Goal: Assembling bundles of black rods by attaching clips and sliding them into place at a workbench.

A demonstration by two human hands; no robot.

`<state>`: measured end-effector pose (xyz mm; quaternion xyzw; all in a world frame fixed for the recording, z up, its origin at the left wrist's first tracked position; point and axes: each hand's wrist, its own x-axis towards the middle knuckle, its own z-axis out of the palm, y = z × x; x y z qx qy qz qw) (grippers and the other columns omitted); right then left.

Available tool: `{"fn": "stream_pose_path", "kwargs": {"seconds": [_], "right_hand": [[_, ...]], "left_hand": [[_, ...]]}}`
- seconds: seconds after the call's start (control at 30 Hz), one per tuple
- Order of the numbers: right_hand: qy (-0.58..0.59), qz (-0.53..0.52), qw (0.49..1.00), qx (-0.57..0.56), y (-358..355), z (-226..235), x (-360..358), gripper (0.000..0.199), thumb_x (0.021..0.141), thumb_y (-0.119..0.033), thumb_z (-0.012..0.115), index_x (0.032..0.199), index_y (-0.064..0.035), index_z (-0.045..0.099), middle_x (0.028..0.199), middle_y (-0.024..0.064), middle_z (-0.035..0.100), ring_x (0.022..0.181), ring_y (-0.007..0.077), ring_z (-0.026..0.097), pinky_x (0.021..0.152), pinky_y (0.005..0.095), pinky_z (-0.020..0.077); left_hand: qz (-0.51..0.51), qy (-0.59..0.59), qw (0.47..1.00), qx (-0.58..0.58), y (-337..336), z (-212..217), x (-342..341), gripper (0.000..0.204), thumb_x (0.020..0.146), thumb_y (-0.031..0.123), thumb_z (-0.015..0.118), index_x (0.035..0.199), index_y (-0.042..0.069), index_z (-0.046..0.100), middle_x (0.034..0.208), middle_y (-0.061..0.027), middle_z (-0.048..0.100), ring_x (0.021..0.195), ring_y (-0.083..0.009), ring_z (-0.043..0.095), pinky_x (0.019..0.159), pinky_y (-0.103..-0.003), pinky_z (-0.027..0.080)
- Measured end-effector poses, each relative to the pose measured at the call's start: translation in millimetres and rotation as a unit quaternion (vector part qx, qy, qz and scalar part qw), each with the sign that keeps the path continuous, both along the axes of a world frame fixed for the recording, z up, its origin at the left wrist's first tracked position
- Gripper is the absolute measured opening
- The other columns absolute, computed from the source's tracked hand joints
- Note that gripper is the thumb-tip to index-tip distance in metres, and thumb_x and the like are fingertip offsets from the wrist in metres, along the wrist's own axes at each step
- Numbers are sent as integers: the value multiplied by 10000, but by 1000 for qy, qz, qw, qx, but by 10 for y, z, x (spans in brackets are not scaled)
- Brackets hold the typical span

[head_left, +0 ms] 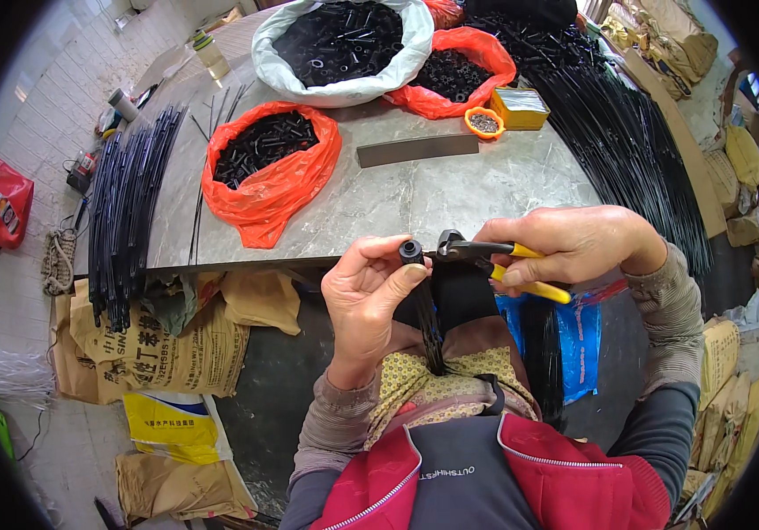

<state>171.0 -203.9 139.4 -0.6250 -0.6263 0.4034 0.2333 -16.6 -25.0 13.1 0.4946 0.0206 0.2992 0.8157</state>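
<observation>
My left hand (pixel 353 296) is closed around a black cylindrical fitting (pixel 411 253), pinched between thumb and fingers just off the table's front edge. Below the fitting, thin black rods (pixel 430 331) run down toward my lap; whether they join it I cannot tell. My right hand (pixel 584 240) grips a pair of pincers (pixel 542 290) with yellow handles and a dark head. Their jaws point left, close beside the fitting. I cannot make out whether the jaws touch it.
On the grey table (pixel 379 199) stand a red bag (pixel 260 208) of black tubes, a white bag (pixel 341 91), another red bag (pixel 432 106), an orange bowl (pixel 484 124), a yellow box (pixel 521 109) and a flat metal strip (pixel 418 151). Black rods lie left (pixel 132 203) and right (pixel 618 141).
</observation>
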Motion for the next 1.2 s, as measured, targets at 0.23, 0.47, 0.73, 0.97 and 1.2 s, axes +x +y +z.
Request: {"fn": "stream_pose_path", "kwargs": {"seconds": [0.23,0.47,0.73,0.97,1.2], "right_hand": [[-3,-30,974,-224,123,379,-105,323,1084,-211,613,1320,-10,526,810,73,681,681,147,673,623,321,525],[-58,3,972,-226,139,507,-145,273,1088,-214,598,1261,-8,551,699,72,638,630,212,667,595,375,508],[-82,6,982,-172,207,316,-174,273,1070,-197,600,1259,-10,541,686,96,644,634,262,680,614,397,515],[7,-62,988,-144,248,83,-246,284,1066,-185,597,1282,-11,538,665,74,631,605,185,654,575,355,499],[34,-76,992,-99,162,-45,-246,288,1065,-191,604,1282,-11,544,659,69,627,596,167,648,572,341,508]], "left_hand": [[-7,4,1000,11,-32,5,-56,331,893,-111,765,1202,-67,655,1039,-158,728,931,-243,737,860,-381,629],[-34,-27,999,-5,-96,38,-54,324,892,-146,762,1199,-86,677,1082,-114,716,979,-165,723,917,-289,593],[-21,-20,999,-22,-28,21,-60,313,887,-149,761,1184,-85,685,1086,-124,712,968,-190,728,908,-307,614],[6,-7,1000,6,113,-31,-118,300,920,-86,743,1206,-56,655,1066,-147,720,931,-245,736,851,-392,637],[9,-12,1000,7,109,-20,-116,311,919,-85,752,1213,-65,652,1071,-155,731,935,-239,736,877,-371,622]]}}
